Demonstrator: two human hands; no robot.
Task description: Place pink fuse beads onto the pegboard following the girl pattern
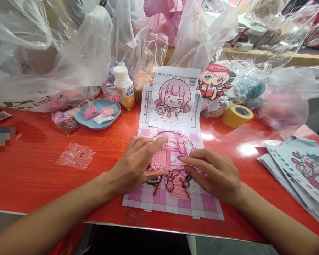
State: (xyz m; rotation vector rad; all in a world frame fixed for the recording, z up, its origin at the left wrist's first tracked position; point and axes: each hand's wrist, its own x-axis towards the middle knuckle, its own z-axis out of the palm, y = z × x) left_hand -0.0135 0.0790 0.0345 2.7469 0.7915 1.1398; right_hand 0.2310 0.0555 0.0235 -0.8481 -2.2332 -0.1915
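My left hand [134, 161] grips a small pink bead tray [161, 159] between thumb and fingers; rows of light pink beads lie in it. In my right hand [216, 173], thumb and fingertips pinch a thin pale tool [177, 163] that reaches to the tray's right side; its exact kind is unclear. Both hands are over a pegboard [207, 207] with pink and white squares. A half-filled fuse bead figure [177, 184] in pink and dark beads lies on it, partly hidden by my hands. Behind the board leans a printed pattern sheet [172, 95] of a pink-haired character.
A blue plate [114, 122] holds bead bags, beside a yellow-white bottle [124, 88]. An opened clear bag [76, 156] lies left. Yellow tape [238, 116] and a finished bead figure [215, 83] stand back right. Printed sheets [303, 177] lie right; plastic bags [82, 53] crowd the back.
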